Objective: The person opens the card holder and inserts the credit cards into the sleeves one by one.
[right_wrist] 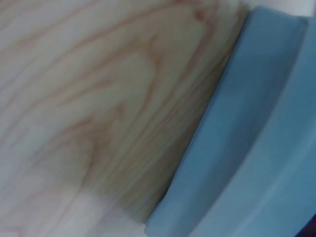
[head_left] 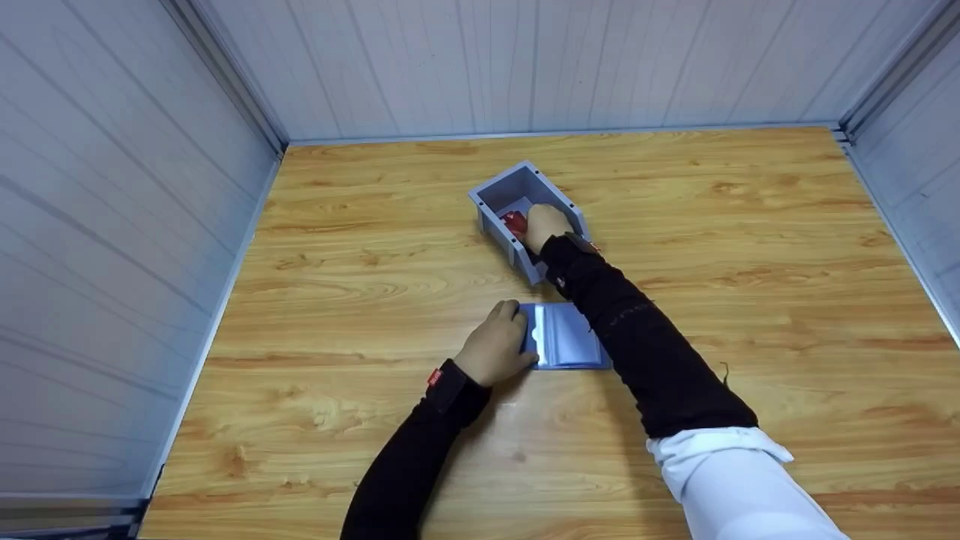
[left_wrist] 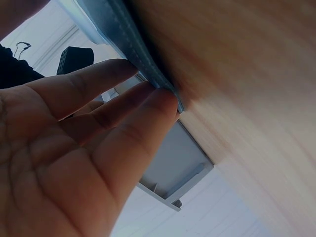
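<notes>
A blue folding holder with clear plastic pockets (head_left: 574, 334) lies spread flat on the table. My left hand (head_left: 495, 346) rests at its left side, with the thumb by the near corner and the fingers at the far one. In the left wrist view, the fairly straight fingertips (left_wrist: 160, 101) touch the holder's stitched edge (left_wrist: 131, 39). Beyond the holder, my right hand (head_left: 546, 225) reaches down into a grey plastic bin (head_left: 491, 191). A shiny red item (head_left: 514, 223) shows beside it; the bin and the hand itself hide the right fingertips, so any grip is unclear.
The bin stands on a wood-grain table (head_left: 360, 300), its low front towards the holder. Its outer wall (right_wrist: 237, 118) fills the right of the right wrist view. White panels (head_left: 420, 67) enclose the table at the back and both sides.
</notes>
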The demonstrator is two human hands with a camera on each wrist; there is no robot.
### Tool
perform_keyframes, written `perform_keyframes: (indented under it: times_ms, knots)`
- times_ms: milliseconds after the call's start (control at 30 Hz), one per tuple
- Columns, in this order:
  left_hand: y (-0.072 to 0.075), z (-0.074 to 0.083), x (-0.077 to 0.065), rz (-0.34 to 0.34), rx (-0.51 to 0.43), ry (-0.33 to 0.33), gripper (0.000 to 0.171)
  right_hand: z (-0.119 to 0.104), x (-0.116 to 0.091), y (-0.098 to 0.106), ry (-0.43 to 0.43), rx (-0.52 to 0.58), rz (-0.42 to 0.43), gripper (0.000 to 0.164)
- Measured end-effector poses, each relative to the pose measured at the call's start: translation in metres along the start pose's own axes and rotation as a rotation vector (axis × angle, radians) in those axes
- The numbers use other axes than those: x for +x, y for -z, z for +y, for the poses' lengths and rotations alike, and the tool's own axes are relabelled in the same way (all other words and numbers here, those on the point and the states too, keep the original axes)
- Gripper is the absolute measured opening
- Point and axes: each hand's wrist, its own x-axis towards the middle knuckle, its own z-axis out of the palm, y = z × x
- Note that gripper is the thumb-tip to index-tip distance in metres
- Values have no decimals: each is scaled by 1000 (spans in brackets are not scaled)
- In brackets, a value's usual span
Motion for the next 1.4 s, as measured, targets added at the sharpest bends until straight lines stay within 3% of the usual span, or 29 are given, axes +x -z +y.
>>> perform_keyframes:
  times_ms: [367, 800, 1067, 1167, 1333, 1400]
  knots:
    - [-2, 1, 0, -2, 5, -5, 69, 2, -1, -4, -14, -14, -25, 26]
    - [-3, 2, 0, 11, -8, -5, 69, -1, -6, 3, -40, -12, -39, 23]
    - [1, 2, 0, -9, 4, -3, 69, -2, -10, 9, -36, 5, -16, 36]
    - [2, 2, -1, -10, 6, -7, 69, -2, -9, 12, -27, 25, -11, 31]
    - [2, 1, -1, -10, 6, -7, 68, -1, -6, 16, -20, 72, -4, 10]
    - [2, 0, -1, -17, 1, -3, 69, 0, -6, 17, -17, 99, 8, 12]
